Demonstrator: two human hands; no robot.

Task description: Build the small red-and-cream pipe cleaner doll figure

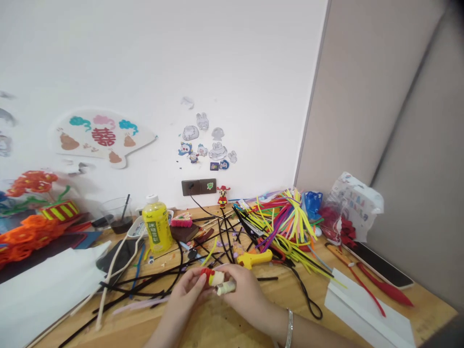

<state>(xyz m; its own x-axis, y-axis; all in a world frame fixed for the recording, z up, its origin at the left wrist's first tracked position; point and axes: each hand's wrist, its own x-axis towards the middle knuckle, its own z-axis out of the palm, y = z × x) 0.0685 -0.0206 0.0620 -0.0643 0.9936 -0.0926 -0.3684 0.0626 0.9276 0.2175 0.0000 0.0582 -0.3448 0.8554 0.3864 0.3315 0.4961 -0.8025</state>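
Low in the middle of the head view, my left hand [186, 288] pinches a small red, yellow and cream fuzzy craft piece [210, 276]. My right hand [246, 291] closes on the same area from the other side, with a short cream roll [226, 288] under its thumb and fingers. Whether the roll is joined to the red piece I cannot tell. Just beyond my right hand lies a yellow glue gun [255, 258]. Black pipe cleaners [145, 287] spread across the wooden table [217, 326] on the left.
A heap of coloured pipe cleaners [286, 220] lies at the back right. A yellow drink bottle [157, 226] and a plastic cup [119, 217] stand at the left. A red figurine [223, 195] is by the wall. Red-handled pliers [384, 284], a phone [379, 263] and white paper [366, 309] lie right.
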